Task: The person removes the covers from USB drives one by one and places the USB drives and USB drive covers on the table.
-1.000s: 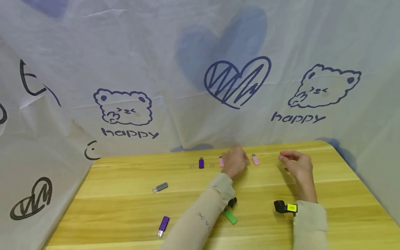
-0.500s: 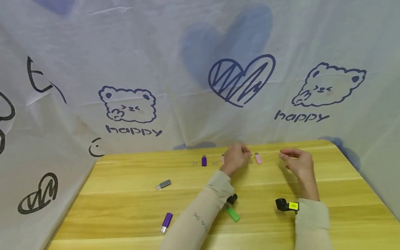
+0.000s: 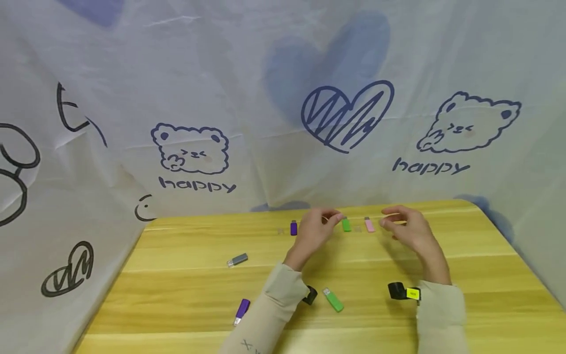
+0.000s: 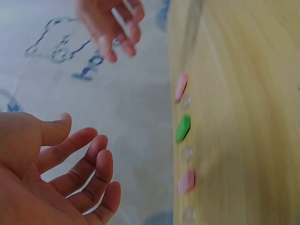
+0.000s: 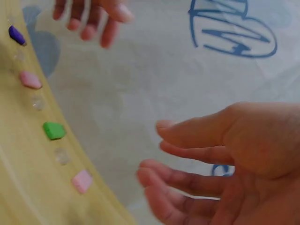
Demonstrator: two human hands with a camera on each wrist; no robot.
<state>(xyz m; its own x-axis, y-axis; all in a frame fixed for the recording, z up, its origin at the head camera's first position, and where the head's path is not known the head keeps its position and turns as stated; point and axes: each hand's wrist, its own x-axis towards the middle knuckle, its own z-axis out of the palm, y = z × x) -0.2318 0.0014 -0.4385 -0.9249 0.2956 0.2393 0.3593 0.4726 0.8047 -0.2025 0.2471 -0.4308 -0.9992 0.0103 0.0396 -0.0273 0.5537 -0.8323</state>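
Along the table's back edge a row of USB sticks alternates with small clear pieces. It holds a purple stick (image 3: 294, 228), a pink stick (image 4: 186, 182), a green stick (image 3: 346, 224) and another pink stick (image 3: 369, 224). My left hand (image 3: 315, 230) hovers over the row just left of the green stick, fingers loosely bent and holding nothing; in the head view it hides one pink stick. My right hand (image 3: 409, 228) hangs in the air right of the last pink stick, fingers relaxed, nothing in them. A clear piece (image 5: 62, 156) lies between the green and pink sticks.
Nearer the front lie a grey USB stick (image 3: 238, 260), a purple USB stick (image 3: 241, 311) and a second green USB stick (image 3: 333, 300), close to the left wrist camera (image 3: 311, 295). A white cloth (image 3: 265, 147) with drawings hangs behind the table (image 3: 353, 275).
My left hand has drawn back to the left, and a green USB stick shows in the row where that hand was. My right hand has shifted slightly left.
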